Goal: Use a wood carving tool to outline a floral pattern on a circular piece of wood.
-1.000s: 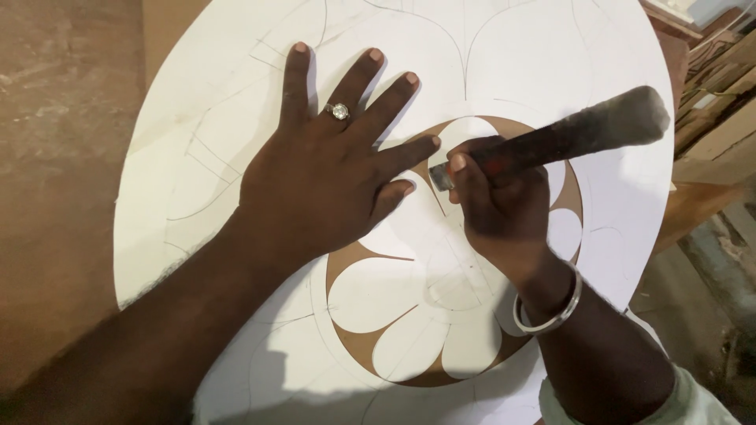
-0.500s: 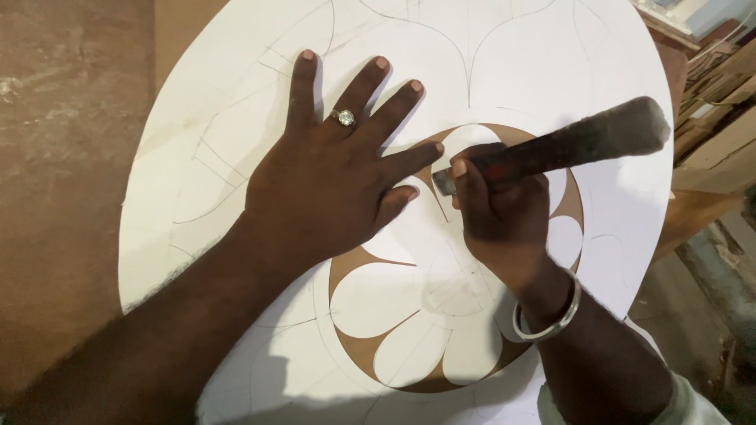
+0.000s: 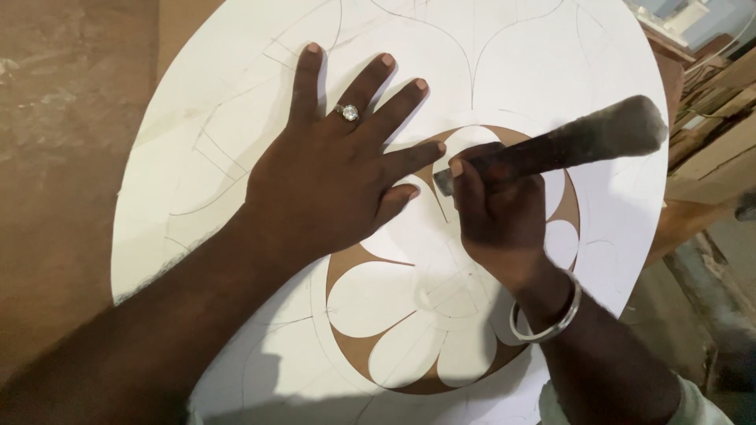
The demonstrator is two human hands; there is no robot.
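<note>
The round white board (image 3: 236,157) lies flat under both hands, and it carries a flower pattern: at its middle sits a flower medallion (image 3: 378,303) whose brown ground has been cut away between white petals, ringed by a brown circle. Outward from that medallion the board shows only thin pencil lines (image 3: 441,35), arcs and curves with no cutting in them, so by the look of it the centre is largely worked and the outer design is yet to be cut.

The left hand (image 3: 331,181) lies spread flat and open on the board just up and left of the medallion, fingers fanned, a ring (image 3: 347,112) on one finger; it holds nothing and only presses down. The right hand (image 3: 500,216) is closed in a fist round a dark-handled cutting tool (image 3: 567,145), whose tip meets the board at the upper edge of the medallion, close beside the left thumb and forefinger. A metal bangle (image 3: 543,319) circles the right wrist. Stacked wooden pieces (image 3: 709,102) lie off the board's right edge, well apart from the medallion
</note>
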